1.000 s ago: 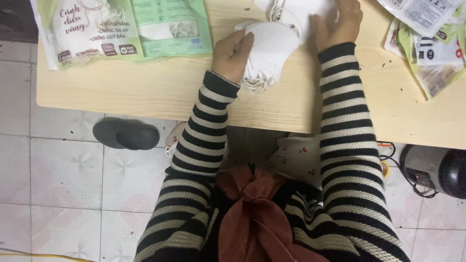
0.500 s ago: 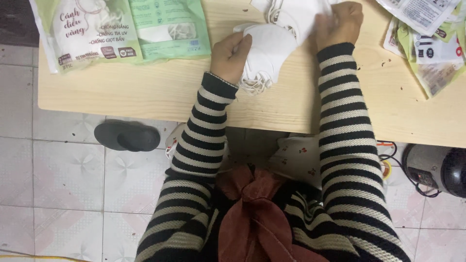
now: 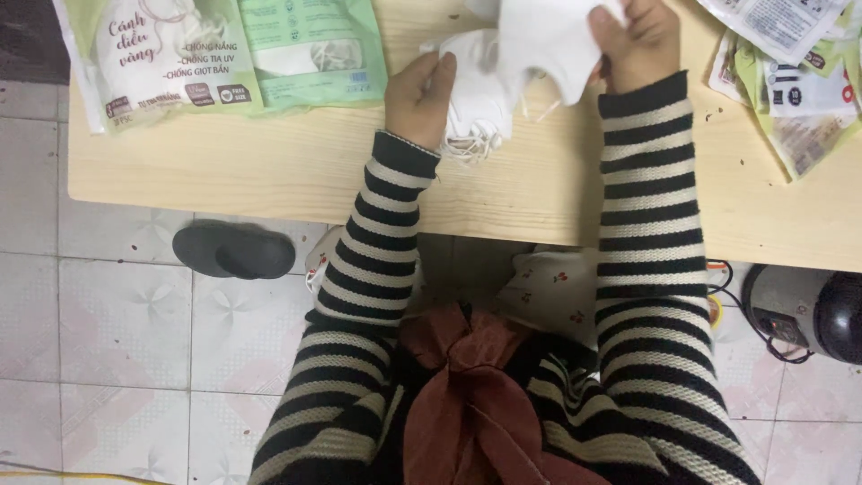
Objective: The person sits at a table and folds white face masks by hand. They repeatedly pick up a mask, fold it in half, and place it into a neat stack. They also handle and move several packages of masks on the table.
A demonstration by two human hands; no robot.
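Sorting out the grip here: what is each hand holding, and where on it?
Right hand pinches a white mask at its edge; left hand rests against the white mask stack.

Your hands meet at the frame's top centre on the table (image 3: pixel 269 171), packets (image 3: pixel 224 49) at upper left, more wrappers (image 3: pixel 790 63) upper right. A slipper (image 3: pixel 235 250) lies on the floor at centre left, under the table's edge.
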